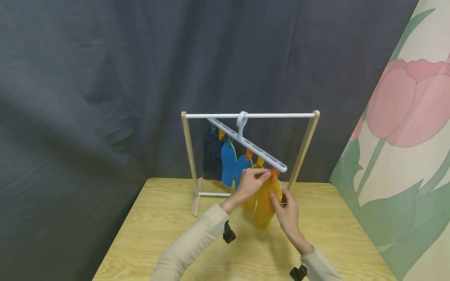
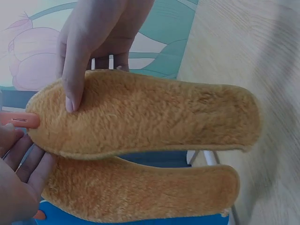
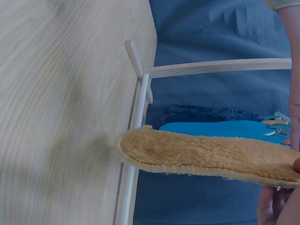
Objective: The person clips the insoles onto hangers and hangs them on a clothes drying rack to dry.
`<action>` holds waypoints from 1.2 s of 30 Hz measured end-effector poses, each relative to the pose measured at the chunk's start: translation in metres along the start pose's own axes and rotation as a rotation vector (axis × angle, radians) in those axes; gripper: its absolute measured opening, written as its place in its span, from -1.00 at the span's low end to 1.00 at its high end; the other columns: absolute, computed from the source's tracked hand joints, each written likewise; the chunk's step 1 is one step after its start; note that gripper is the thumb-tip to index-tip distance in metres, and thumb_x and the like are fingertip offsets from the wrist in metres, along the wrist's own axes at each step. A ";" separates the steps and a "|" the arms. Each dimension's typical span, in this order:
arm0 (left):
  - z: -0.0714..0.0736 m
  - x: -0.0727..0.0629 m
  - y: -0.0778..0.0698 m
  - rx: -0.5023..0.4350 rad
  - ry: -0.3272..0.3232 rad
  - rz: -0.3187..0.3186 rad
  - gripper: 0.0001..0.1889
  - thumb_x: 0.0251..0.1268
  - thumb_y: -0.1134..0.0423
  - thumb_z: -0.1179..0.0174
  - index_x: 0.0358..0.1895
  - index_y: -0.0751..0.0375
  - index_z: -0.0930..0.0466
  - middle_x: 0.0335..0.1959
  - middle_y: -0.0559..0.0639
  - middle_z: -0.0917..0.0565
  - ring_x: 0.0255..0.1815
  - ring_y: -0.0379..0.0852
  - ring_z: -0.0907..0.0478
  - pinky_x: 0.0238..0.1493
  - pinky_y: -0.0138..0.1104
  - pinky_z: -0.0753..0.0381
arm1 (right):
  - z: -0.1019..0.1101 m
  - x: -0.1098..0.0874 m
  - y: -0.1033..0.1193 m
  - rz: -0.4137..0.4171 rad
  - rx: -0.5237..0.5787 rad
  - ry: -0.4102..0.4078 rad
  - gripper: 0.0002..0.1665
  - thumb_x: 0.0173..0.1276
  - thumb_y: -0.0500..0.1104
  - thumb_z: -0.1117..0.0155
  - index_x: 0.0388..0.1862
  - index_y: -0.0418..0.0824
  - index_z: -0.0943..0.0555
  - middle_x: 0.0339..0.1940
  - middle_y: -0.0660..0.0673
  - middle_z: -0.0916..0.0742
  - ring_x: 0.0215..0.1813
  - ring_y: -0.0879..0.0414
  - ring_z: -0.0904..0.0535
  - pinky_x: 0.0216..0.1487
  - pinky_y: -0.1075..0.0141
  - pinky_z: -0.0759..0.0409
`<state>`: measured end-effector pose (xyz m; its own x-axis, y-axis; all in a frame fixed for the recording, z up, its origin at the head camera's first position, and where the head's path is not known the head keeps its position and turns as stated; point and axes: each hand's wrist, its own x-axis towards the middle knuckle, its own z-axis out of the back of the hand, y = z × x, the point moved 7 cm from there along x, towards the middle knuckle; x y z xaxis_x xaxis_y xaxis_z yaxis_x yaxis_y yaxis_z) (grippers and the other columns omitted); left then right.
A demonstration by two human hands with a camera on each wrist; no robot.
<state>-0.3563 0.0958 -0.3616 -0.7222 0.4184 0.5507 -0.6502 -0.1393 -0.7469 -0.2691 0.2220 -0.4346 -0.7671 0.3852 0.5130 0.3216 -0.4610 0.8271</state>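
Observation:
An orange-yellow fleece insole [image 2: 154, 117] hangs by its wide end from an orange clip [image 1: 275, 174] at the near end of a pale hanger [image 1: 261, 151]. My left hand [image 1: 250, 182] pinches that clip with thumb and fingers. On the insole's edge, my right hand [image 1: 289, 212] grips with the thumb on the fuzzy face and the fingers behind. Beside it hangs a second fleece insole [image 2: 145, 190], under a yellow clip [image 1: 260, 160]. In the right wrist view the front insole [image 3: 201, 152] partly covers the things behind, and the right fingers are cut off by the frame.
The hanger hooks over the white top bar [image 1: 281, 115] of a wooden rack [image 1: 190, 156] and slants toward me. Farther along it hang blue insoles [image 1: 228, 164] and dark fuzzy ones [image 1: 212, 152]. The rack stands on a wooden table [image 1: 158, 218] before a dark curtain [image 1: 105, 97].

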 end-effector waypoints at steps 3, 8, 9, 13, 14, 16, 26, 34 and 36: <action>0.003 -0.002 0.003 0.001 -0.019 0.004 -0.79 0.39 0.25 -0.26 -0.06 0.29 -0.77 -0.18 0.06 -0.77 -0.23 -0.23 -0.70 -0.23 -0.51 -0.62 | 0.004 0.001 -0.005 -0.018 -0.014 -0.005 -0.74 0.39 -0.27 -0.32 -0.05 -0.44 -0.60 -0.29 -0.30 -0.71 -0.36 0.26 -0.57 -0.38 0.58 -0.55; 0.012 -0.007 0.009 0.010 -0.062 -0.013 -0.79 0.39 0.27 -0.25 -0.08 0.32 -0.77 -0.20 0.07 -0.77 -0.20 -0.15 -0.72 -0.19 -0.48 -0.63 | 0.003 0.002 -0.012 -0.062 -0.031 -0.009 -0.71 0.41 -0.23 -0.32 -0.05 -0.45 -0.60 -0.26 -0.31 -0.71 -0.35 0.26 -0.56 -0.35 0.60 -0.52; 0.014 -0.009 0.011 0.017 -0.067 -0.018 -0.79 0.39 0.27 -0.25 -0.09 0.33 -0.77 -0.20 0.08 -0.77 -0.21 -0.14 -0.72 -0.19 -0.47 -0.64 | 0.003 0.002 -0.014 -0.074 -0.035 -0.010 -0.70 0.41 -0.22 -0.32 -0.04 -0.45 -0.60 -0.26 -0.31 -0.71 -0.34 0.26 -0.55 -0.35 0.60 -0.51; 0.021 -0.018 0.021 0.013 -0.079 -0.012 -0.79 0.38 0.28 -0.26 -0.11 0.35 -0.76 -0.24 0.10 -0.77 -0.24 -0.08 -0.72 -0.20 -0.43 -0.65 | 0.003 0.002 -0.021 -0.112 -0.053 -0.018 -0.65 0.42 -0.17 -0.31 0.00 -0.44 -0.58 -0.23 -0.30 -0.69 -0.32 0.22 -0.52 -0.35 0.59 -0.49; 0.023 -0.020 0.025 0.007 -0.079 -0.005 -0.79 0.38 0.28 -0.26 -0.11 0.36 -0.76 -0.25 0.11 -0.77 -0.25 -0.07 -0.72 -0.22 -0.43 -0.65 | 0.003 0.002 -0.023 -0.117 -0.061 -0.022 -0.65 0.42 -0.17 -0.31 0.00 -0.43 -0.58 -0.23 -0.30 -0.68 -0.32 0.22 -0.51 -0.36 0.59 -0.48; 0.026 -0.025 0.032 -0.022 -0.071 0.014 -0.78 0.39 0.27 -0.26 -0.11 0.37 -0.76 -0.26 0.11 -0.77 -0.27 -0.06 -0.73 -0.25 -0.43 -0.66 | 0.003 0.003 -0.025 -0.117 -0.072 -0.036 -0.66 0.42 -0.17 -0.31 0.00 -0.43 -0.58 -0.24 -0.28 -0.66 -0.33 0.23 -0.50 -0.38 0.60 -0.47; 0.050 -0.051 0.056 -0.121 -0.061 0.058 -0.80 0.42 0.39 -0.18 -0.11 0.52 -0.70 -0.28 0.31 -0.74 -0.30 0.25 -0.71 -0.32 -0.20 -0.73 | 0.014 -0.003 -0.039 -0.127 -0.069 -0.117 -0.60 0.40 -0.31 -0.26 0.09 -0.47 -0.37 -0.11 -0.26 -0.51 -0.31 0.30 -0.42 -0.34 0.65 -0.39; 0.076 -0.078 0.039 -0.115 -0.064 0.103 -0.83 0.42 0.49 -0.13 -0.12 0.55 -0.68 -0.30 0.37 -0.71 -0.29 0.35 -0.67 -0.26 0.00 -0.70 | 0.029 -0.013 -0.039 0.057 -0.199 -0.161 -0.84 0.33 -0.42 -0.25 -0.16 -0.43 -0.48 -0.32 -0.20 -0.58 -0.40 0.26 -0.41 -0.40 0.62 -0.34; 0.081 -0.084 0.040 -0.104 -0.063 0.104 -0.83 0.42 0.50 -0.13 -0.11 0.54 -0.68 -0.30 0.37 -0.70 -0.29 0.37 -0.66 -0.25 -0.02 -0.71 | 0.028 -0.016 -0.035 0.142 -0.219 -0.137 -0.87 0.29 -0.47 -0.28 -0.22 -0.42 -0.52 -0.37 -0.19 -0.60 -0.43 0.25 -0.42 -0.43 0.62 -0.35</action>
<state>-0.3406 -0.0173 -0.4078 -0.7998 0.3489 0.4885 -0.5456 -0.0833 -0.8339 -0.2527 0.2547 -0.4654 -0.6364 0.4021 0.6583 0.2811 -0.6738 0.6833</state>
